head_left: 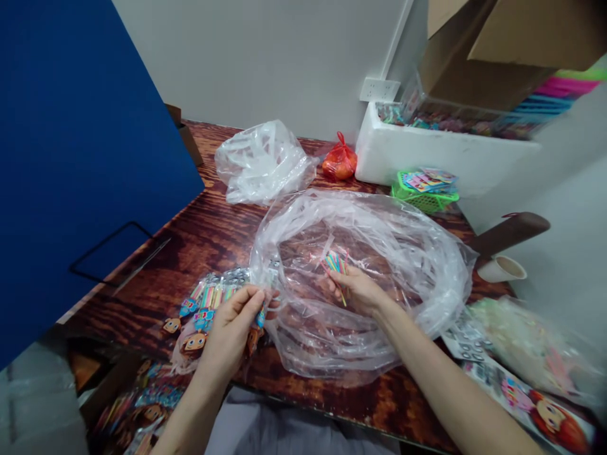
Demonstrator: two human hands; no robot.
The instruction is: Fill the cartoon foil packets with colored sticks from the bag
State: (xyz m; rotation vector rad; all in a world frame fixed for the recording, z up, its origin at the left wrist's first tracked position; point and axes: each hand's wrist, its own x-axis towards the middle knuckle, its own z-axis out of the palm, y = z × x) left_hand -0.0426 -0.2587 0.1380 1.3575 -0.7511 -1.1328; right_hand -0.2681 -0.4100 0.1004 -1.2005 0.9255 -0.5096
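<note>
A large clear plastic bag (408, 253) lies open on the dark wooden table (203, 234). My right hand (358, 291) reaches inside the bag and pinches a small bundle of colourful sticks (336, 262). My left hand (232, 328) grips the bag's left rim, fingers closed, just above a pile of cartoon-printed packets of coloured sticks (208, 303). More such packets (545, 404) lie at the right front of the table.
A crumpled clear bag (260, 161) and a red bag of fruit (339, 161) sit at the back. A white foam box (441, 148), a green basket with cards (427, 189), a paper cup (502, 268) and cardboard boxes (497, 44) stand to the right. A blue panel (71, 158) fills the left.
</note>
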